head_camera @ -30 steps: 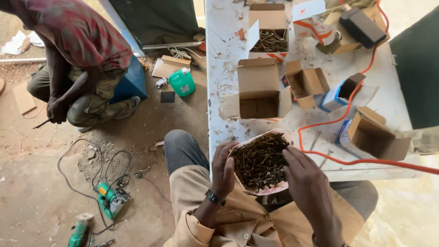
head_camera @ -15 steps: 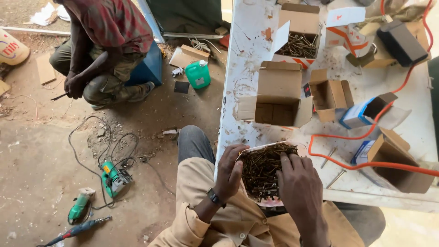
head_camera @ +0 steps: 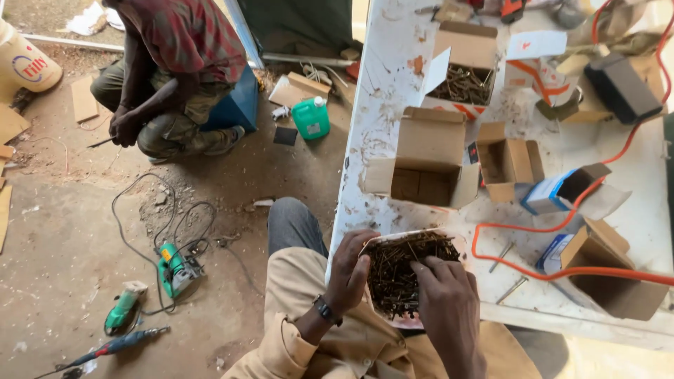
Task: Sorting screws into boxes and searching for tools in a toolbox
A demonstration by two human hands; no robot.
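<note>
At the counter's near edge we clasp the tray of dark screws [head_camera: 404,270] by its left rim with our left hand [head_camera: 349,274], while our right hand [head_camera: 444,298], fingers loosely curled and gripping nothing clearly, rests on the pile.

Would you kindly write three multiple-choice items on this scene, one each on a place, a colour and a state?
1. Where does the green bottle stand?
A on the table
B on the ground
C in a box

2. What colour is the cable across the table?
A orange
B blue
C white

3. How is the screw tray handled?
A lies untouched
B upside down
C left hand holds its edge, right hand reaches in

Key: 1 B, it sits on the dirt left of the table; 2 A, it loops orange; 3 C, the right fingers are on the screws.
</note>
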